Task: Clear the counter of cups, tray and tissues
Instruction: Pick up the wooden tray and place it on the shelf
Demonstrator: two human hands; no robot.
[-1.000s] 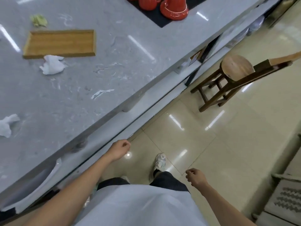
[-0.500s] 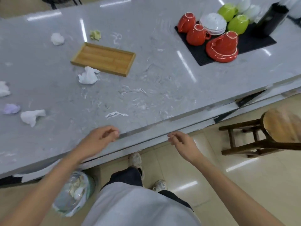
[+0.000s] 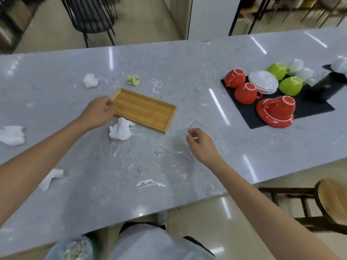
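A wooden tray (image 3: 144, 111) lies on the grey marble counter (image 3: 169, 166). My left hand (image 3: 97, 113) is at the tray's left short end with its fingers against the corner; whether it grips is unclear. A crumpled white tissue (image 3: 120, 131) sits just below that hand. More white tissues (image 3: 90, 80) (image 3: 12, 135) (image 3: 50, 178) and a greenish one (image 3: 133, 79) are scattered to the left. My right hand (image 3: 201, 145) hovers right of the tray, fingers loosely curled and empty. Upturned red cups (image 3: 246, 92) and green cups (image 3: 290, 88) stand on a black mat (image 3: 309, 111).
White saucers (image 3: 263, 84), white cups (image 3: 300, 69) and a black container (image 3: 326, 87) share the mat. A wooden stool (image 3: 332, 201) stands at the counter's near right. A lined bin (image 3: 73, 248) sits on the floor by my legs. A black chair (image 3: 88, 17) is beyond the counter.
My view lifted from the floor to the counter. Both hands rose from the counter's front edge and reached over it, the left to the tray's end, the right to the tray's right.
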